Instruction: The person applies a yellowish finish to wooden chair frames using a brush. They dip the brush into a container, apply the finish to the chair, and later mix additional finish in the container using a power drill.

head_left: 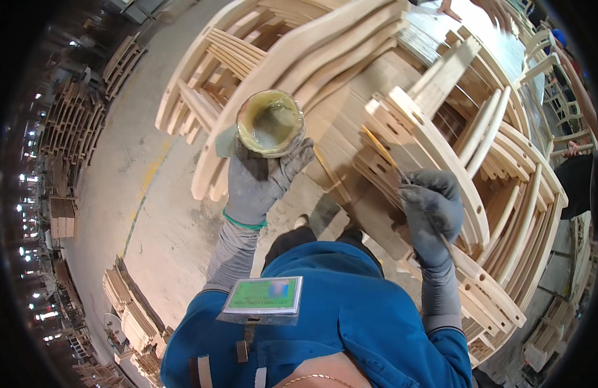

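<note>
My left hand [257,191], in a grey glove, is closed around a round cup [245,132] held upright. Its rim and inner wall are coated with something yellowish, and a pale, thick substance lies inside. In my right hand [431,210], also gloved, is a thin stick-like tool [381,147] with a yellow-orange front part; whether it ends in bristles is too small to tell. The tool's front part appears over or close to a curved wooden piece [412,119] with slots cut in it. I cannot tell whether they touch.
Wavy wooden parts [305,55] are stacked ahead on the left. Slatted wooden frames [506,213] crowd the right, beside a cardboard-covered surface [357,84]. More wood piles [134,307] stand on the concrete floor [163,226] at left. Another person's hand [577,147] shows at far right.
</note>
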A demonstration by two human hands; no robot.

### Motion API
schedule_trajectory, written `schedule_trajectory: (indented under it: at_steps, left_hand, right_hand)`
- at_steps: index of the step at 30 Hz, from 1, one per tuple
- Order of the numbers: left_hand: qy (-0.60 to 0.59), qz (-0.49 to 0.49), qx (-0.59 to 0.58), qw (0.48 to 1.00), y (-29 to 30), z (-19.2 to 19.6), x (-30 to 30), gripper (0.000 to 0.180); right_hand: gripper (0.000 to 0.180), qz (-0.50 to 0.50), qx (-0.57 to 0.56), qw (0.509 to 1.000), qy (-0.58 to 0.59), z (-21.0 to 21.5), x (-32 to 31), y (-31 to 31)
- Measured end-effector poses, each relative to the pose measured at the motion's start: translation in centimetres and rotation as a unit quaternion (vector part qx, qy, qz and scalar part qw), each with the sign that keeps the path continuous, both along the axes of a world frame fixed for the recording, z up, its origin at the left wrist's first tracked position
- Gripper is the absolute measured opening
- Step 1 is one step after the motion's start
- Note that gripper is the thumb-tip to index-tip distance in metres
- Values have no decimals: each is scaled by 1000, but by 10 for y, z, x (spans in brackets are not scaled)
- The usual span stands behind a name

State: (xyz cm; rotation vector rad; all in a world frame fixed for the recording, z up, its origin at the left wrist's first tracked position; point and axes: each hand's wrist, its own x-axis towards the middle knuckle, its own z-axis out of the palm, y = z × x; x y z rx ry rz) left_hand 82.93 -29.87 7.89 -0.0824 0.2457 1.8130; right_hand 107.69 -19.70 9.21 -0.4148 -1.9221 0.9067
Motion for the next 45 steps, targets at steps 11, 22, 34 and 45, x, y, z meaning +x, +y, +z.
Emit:
schedule_trajectory:
  at_steps: [11,22,34,45]
  left_hand:
    - [9,10,30,999,-70,-19,-107,47]
    - [75,42,-11,996,-113,-39,-175,45]
    - [110,-86,156,978,-105,-15,-139,68]
    - [-18,-486,139,863,-94,-55,50,78]
  right_hand:
    - [42,-89,49,780,-618,-280,-115,-47]
    - [35,-231,137,784,-560,-311,-126,-53]
    - [21,-232,-232,944,21,-130,-112,-126]
    - [16,-57,-441,610,656,-24,7,-215]
